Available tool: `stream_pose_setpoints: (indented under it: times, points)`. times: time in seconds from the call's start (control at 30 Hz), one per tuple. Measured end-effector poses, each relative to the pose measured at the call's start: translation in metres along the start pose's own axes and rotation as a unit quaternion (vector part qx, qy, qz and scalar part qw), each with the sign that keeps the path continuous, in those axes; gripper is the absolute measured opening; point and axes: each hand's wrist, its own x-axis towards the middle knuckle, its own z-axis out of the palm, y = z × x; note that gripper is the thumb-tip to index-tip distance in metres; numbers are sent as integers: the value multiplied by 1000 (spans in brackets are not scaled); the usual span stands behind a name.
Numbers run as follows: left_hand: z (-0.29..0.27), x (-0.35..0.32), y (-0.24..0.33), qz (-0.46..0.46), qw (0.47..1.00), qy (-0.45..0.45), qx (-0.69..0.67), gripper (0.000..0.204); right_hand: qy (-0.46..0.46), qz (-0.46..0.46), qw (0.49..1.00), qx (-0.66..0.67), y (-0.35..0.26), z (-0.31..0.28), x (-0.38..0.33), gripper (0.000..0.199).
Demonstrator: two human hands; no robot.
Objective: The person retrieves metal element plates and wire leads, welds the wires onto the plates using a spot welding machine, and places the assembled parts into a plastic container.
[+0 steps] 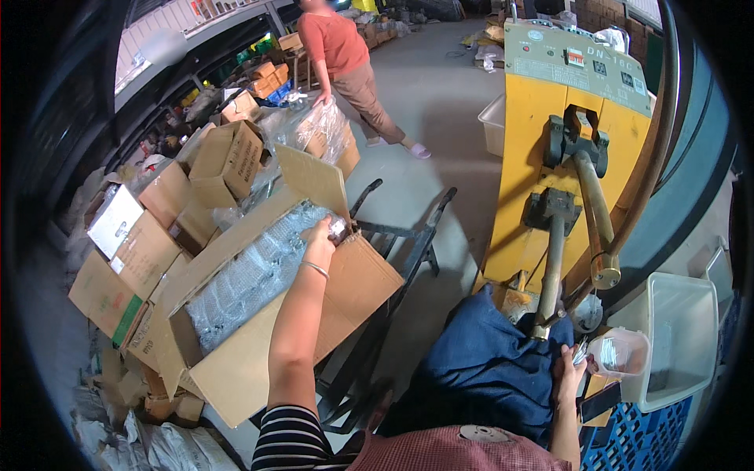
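My left hand [320, 235] reaches out over an open cardboard box [361, 271] filled with bubble-wrapped goods [255, 271]. Its fingers are closed on a shiny, rounded metal piece [338, 229] at the box's far right corner; the exact kind is unclear. Low on the right, my right hand [567, 373] grips a few thin metal strips [580, 353]. That hand is beside a small clear plastic tub [620, 351] holding more thin metal pieces. Dark blue cloth [487, 369] covers my lap, just left of the right hand.
A yellow welding machine [522, 141] with two thick electrode arms [593, 208] stands ahead right. A dark metal trolley frame [400, 231] is beside the box. Cartons [228, 161] pile up left. Right are a white bin [683, 337] and blue crate [636, 439]. A person [338, 51] stands beyond.
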Motion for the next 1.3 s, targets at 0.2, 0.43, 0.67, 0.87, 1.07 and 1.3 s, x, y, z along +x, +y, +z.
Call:
stream_pose_setpoints:
  times: [0.2, 0.43, 0.67, 0.87, 1.07, 1.3]
  points:
    - [-4, -120, 8, -73, 927, -181, -319, 28, 37, -29, 999, 13, -2, -10, -3, 25]
    - [-54, -270, -81, 87, 911, -365, -172, 55, 3, -7, 999, -40, -8, -6, -11, 22]
    - [-35, -360, -127, 81, 905, -418, 19, 79, 25, -181, 949, -258, -32, 6, -53, 13]
    - [-14, -375, -145, 80, 882, -445, 133, 77, 76, -260, 942, -199, -71, 16, -74, 13]
    - [14, -382, -161, 165, 841, -449, 253, 65, 37, -213, 972, -94, -93, 15, -76, 13]
    - [32, -341, -182, 320, 796, -408, 312, 55, 8, -189, 977, -100, -101, 40, -61, 11]
